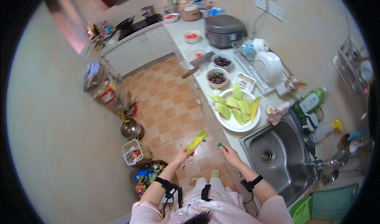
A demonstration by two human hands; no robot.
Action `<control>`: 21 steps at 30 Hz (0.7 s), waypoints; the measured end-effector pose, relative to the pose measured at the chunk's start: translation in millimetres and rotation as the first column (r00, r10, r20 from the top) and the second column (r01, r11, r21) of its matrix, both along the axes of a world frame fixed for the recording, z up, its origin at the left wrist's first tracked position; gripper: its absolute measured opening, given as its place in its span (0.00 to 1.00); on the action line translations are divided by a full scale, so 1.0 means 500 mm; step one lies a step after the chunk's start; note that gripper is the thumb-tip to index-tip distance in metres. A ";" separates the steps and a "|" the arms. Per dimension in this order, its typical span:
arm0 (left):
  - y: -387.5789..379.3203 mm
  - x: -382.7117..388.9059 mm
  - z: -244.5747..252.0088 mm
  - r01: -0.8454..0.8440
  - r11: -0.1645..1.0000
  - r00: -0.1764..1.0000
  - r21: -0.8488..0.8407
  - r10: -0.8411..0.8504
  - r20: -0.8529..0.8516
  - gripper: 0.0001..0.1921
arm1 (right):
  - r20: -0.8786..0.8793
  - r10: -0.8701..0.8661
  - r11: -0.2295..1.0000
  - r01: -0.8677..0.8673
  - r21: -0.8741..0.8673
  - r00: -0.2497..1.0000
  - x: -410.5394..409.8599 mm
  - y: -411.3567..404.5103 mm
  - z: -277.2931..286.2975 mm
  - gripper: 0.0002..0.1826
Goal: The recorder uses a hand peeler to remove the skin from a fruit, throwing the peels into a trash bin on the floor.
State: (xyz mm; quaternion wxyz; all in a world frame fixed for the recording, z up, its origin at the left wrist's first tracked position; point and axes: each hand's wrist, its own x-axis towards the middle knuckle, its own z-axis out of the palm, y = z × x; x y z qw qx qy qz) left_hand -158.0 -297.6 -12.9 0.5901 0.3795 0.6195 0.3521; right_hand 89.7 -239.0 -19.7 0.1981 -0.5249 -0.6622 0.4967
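Note:
My left hand (185, 153) holds a long piece of yellow-green melon or similar produce (196, 140) above the tiled floor. To its right, my right hand (230, 154) is closed around a small tool with a green end (220, 145), perhaps a peeler; its blade cannot be made out. The two hands are apart. On the counter beyond them, a white plate (239, 129) bears several pale green pieces (233, 102) of the same sort. Green scraps (183, 167) lie on the floor.
A steel sink (277, 155) is at the right. Bowls of dark fruit (217, 77), a cleaver (204, 59), a rice cooker (224, 31) and a dish rack (264, 87) stand along the counter. At the left are a waste bin (145, 153), a box of scraps (148, 176) and a metal pot (132, 129).

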 end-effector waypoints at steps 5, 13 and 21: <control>-0.160 -0.085 -0.065 -0.281 0.959 0.959 -0.020 0.281 0.019 0.11 | 0.057 0.391 0.916 -0.395 0.077 0.919 -0.160 -0.067 -0.023 0.21; -0.452 -0.213 -0.086 -0.428 0.862 0.729 0.270 0.506 -0.461 0.18 | 0.109 0.744 0.640 -0.750 0.167 0.659 -0.439 -0.267 -0.039 0.22; -0.719 -0.326 -0.103 -0.662 0.729 0.572 0.176 0.643 -0.510 0.15 | 0.253 0.858 0.454 -0.890 0.035 0.448 -0.622 -0.498 -0.020 0.20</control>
